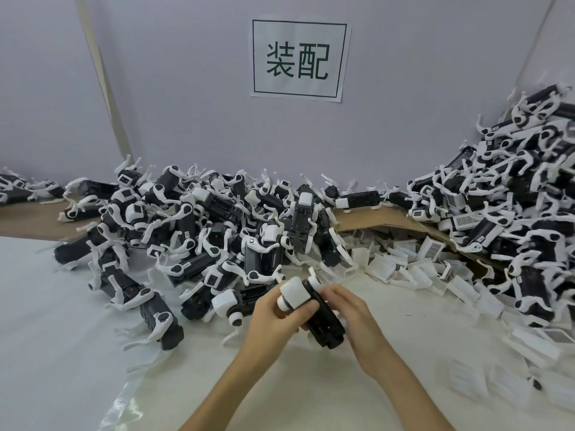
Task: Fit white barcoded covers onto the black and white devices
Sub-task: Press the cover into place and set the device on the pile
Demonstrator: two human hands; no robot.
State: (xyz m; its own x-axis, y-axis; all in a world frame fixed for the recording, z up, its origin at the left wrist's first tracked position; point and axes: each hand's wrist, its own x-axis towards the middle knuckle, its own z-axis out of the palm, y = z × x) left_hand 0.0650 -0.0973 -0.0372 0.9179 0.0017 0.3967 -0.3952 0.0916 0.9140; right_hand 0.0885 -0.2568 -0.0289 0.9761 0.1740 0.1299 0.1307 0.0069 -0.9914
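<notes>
Both hands hold one black and white device (317, 318) above the white table, just below the middle of the view. My left hand (273, 315) grips its white head end, fingers curled round the white block. My right hand (351, 315) wraps round the black body from the right. The device lies tilted, white end up and to the left. Loose white barcoded covers (432, 247) lie in a heap to the right, behind and beside my right hand. A large pile of devices (199, 225) fills the table's back.
A second, taller heap of devices (513, 194) rises at the right against the wall. Brown cardboard (367, 220) lies under the piles. A paper sign (298, 59) hangs on the grey wall. A white sheet (62, 306) covers the table's left front.
</notes>
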